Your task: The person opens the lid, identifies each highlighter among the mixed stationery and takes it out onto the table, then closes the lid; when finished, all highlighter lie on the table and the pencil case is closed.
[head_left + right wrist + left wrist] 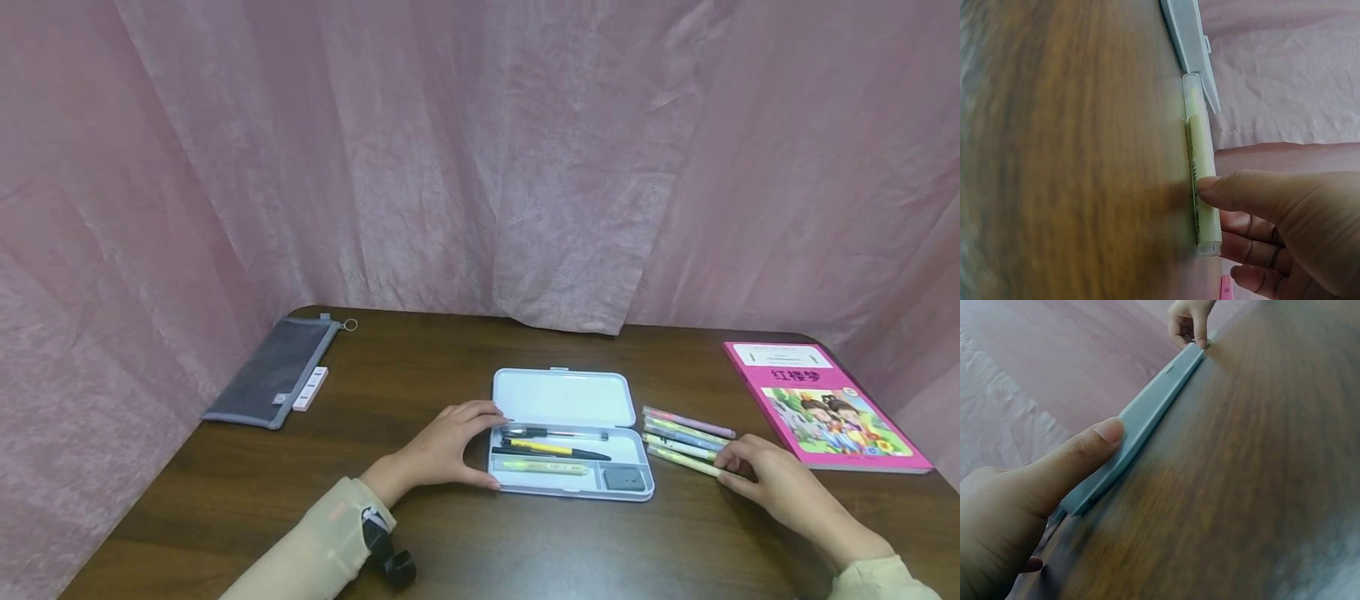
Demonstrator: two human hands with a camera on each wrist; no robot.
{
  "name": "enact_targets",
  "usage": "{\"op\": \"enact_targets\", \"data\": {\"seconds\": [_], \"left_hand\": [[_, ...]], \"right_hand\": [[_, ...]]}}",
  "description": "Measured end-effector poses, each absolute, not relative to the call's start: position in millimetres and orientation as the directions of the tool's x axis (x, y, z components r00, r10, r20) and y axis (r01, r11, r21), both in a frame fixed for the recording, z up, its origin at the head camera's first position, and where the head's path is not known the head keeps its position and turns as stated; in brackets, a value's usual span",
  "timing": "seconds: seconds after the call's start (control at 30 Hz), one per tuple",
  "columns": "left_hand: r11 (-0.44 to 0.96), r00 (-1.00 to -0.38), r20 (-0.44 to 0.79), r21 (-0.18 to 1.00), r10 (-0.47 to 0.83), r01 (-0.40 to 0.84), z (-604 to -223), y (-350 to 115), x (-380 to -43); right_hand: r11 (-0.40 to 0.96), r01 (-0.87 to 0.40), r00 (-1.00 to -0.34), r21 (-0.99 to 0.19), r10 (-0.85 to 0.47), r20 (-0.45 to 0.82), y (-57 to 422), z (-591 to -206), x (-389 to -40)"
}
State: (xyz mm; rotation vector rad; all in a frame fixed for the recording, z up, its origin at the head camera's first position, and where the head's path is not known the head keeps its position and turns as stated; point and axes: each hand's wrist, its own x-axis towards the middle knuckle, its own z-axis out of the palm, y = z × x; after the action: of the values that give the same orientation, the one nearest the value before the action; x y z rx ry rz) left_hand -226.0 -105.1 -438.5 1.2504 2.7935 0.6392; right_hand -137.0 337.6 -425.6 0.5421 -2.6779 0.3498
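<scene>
A pale blue pencil case [562,398] lies with its lid folded back. Inside it are a clear pen with a black grip [555,433], a yellow and black pen [551,449], a pale yellow highlighter [543,467] and a dark grey eraser [624,478]. My left hand [446,446] grips the case's left end, the thumb [1110,431] on its front side. To the right of the case, several highlighters [690,422] lie side by side. My right hand [772,482] pinches the nearest one, a pale yellow-green highlighter [1204,150], near its right end.
A dark mesh zip pouch [266,371] lies at the left of the wooden table [420,358], beside a small white block [311,389]. On the far right rests a pink book [832,408] with a picture cover. A pink curtain [480,167] hangs behind the table.
</scene>
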Motion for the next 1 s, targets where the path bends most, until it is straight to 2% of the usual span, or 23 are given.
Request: {"op": "enact_targets", "data": {"seconds": [0.5,0.73,1.0], "left_hand": [[0.6,-0.682,0.147,0.368,0.717,0.71,-439.0,-105.4,-225.7],[0.598,-0.683,0.142,0.378,0.716,0.706,-437.1,-105.2,-224.5],[0.597,-0.679,0.154,0.367,0.717,0.714,-437.9,-104.9,-224.7]], "right_hand": [[0.891,-0.42,-0.853,-0.173,-0.323,0.41,336.5,-423.0,-135.0],[0.869,-0.453,-0.841,-0.199,-0.342,0.419,334.2,-408.1,-134.8],[0.878,-0.424,-0.875,-0.222,-0.335,0.35,323.3,-386.3,-135.6]]}}
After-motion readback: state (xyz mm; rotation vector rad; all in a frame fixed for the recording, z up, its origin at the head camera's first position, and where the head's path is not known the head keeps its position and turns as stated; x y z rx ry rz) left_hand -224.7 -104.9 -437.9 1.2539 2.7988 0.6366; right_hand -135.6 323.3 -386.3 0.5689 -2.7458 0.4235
